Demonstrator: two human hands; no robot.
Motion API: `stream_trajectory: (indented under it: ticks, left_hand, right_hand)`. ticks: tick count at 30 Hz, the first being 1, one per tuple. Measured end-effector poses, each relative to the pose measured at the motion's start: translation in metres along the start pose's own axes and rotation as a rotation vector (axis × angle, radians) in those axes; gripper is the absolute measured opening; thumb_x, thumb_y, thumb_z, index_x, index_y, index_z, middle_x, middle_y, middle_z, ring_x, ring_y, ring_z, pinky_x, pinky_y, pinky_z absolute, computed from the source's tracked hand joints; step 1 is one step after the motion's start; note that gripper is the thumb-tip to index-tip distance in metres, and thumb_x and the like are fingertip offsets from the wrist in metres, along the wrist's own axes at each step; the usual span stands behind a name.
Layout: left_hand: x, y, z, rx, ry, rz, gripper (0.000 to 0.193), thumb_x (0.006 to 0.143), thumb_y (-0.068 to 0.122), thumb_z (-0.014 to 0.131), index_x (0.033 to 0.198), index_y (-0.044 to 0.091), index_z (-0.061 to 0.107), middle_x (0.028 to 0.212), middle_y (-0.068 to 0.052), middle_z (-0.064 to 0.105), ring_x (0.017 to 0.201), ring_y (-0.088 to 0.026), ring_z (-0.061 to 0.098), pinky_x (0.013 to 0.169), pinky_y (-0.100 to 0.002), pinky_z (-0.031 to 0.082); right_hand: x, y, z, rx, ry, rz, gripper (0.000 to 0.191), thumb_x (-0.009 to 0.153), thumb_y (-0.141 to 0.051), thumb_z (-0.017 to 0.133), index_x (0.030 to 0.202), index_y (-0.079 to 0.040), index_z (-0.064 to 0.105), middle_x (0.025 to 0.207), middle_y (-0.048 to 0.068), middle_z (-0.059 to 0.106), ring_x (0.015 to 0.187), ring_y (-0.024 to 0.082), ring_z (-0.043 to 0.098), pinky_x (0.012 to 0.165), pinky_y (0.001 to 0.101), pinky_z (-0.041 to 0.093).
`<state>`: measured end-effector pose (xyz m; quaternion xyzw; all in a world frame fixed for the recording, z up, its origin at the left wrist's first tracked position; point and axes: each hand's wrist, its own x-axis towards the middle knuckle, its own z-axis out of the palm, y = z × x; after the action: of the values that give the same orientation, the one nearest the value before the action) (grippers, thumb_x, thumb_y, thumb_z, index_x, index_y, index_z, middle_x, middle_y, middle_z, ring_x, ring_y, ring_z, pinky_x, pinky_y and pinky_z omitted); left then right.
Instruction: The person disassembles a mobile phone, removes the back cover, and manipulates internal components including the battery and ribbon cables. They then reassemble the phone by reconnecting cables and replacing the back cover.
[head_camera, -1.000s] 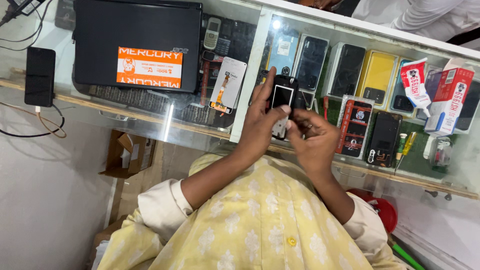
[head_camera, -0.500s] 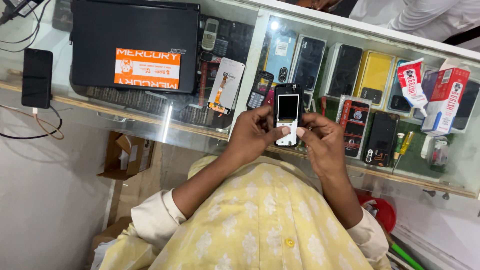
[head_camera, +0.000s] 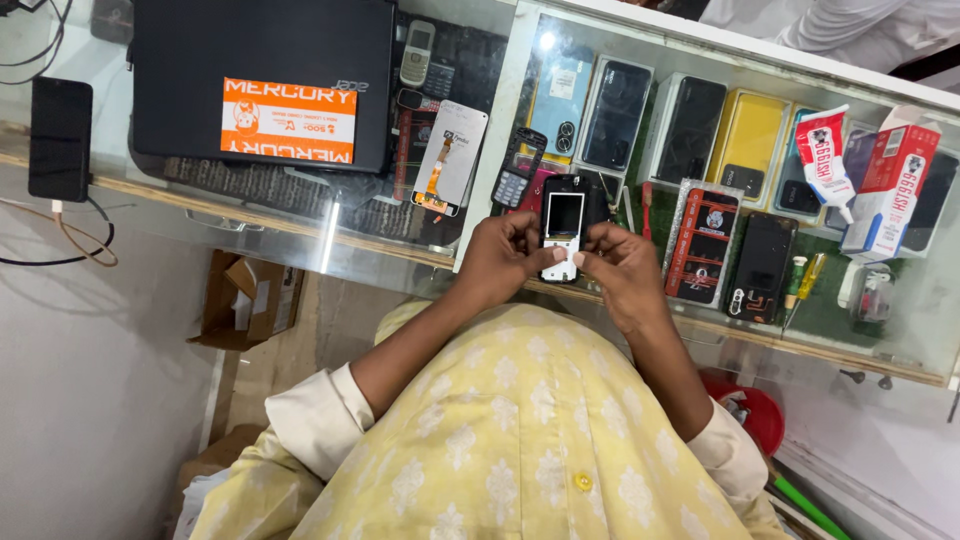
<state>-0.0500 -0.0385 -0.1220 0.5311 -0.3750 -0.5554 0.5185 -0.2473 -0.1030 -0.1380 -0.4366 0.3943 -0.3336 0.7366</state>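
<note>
Both the left hand (head_camera: 505, 262) and right hand (head_camera: 617, 270) pinch the small phone (head_camera: 563, 228) between them, screen up (so it faces the eyes), above the glass tabletop (head_camera: 330, 235); beyond the fingers lies a laptop (head_camera: 262, 82).

Bare glass counter (head_camera: 250, 215) left of laptop-side clutter

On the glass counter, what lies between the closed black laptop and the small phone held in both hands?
In the head view, between the laptop and the small phone lie a white card with an orange flex cable and a dark keypad phone body.
</note>
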Motion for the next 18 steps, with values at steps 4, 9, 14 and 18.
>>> stream_trajectory:
  ticks: [4,9,14,18]
  left_hand:
    - [0.006,-0.029,-0.004,0.030,-0.009,0.003,0.020,0.086,0.012,0.086,0.087,0.003,0.068,0.069,0.007,0.051,0.065,-0.002,0.044,0.058,-0.023,0.039]
    - [0.008,-0.053,-0.007,0.103,-0.001,-0.096,0.018,0.082,0.011,0.085,0.088,0.005,0.069,0.067,0.007,0.054,0.061,-0.003,0.046,0.055,-0.024,0.039]
    - [0.006,-0.062,-0.005,0.102,-0.024,-0.061,0.018,0.083,0.010,0.084,0.088,0.005,0.067,0.069,0.008,0.050,0.064,-0.004,0.044,0.057,-0.024,0.039]
    - [0.003,-0.065,-0.005,0.123,-0.007,-0.030,0.019,0.086,0.009,0.084,0.086,0.003,0.065,0.071,0.007,0.050,0.065,-0.004,0.044,0.058,-0.025,0.040]
  right_hand:
    - [0.006,0.026,-0.006,-0.104,-0.003,0.015,0.018,0.087,0.009,0.071,0.103,0.001,0.069,0.089,0.002,0.069,0.078,0.006,0.062,0.071,0.0207,0.051]
    - [0.008,0.050,-0.005,-0.214,0.042,0.066,0.015,0.089,0.006,0.071,0.103,0.001,0.069,0.088,0.001,0.068,0.074,0.005,0.060,0.068,0.0206,0.049]
    - [0.005,0.058,0.001,-0.152,0.056,0.047,0.018,0.086,0.005,0.071,0.104,0.003,0.069,0.090,0.001,0.069,0.076,0.004,0.063,0.068,0.0202,0.052]
    - [0.005,0.058,0.003,-0.177,0.045,0.047,0.018,0.086,0.005,0.072,0.104,0.003,0.069,0.089,0.001,0.069,0.075,0.005,0.063,0.066,0.0203,0.050]
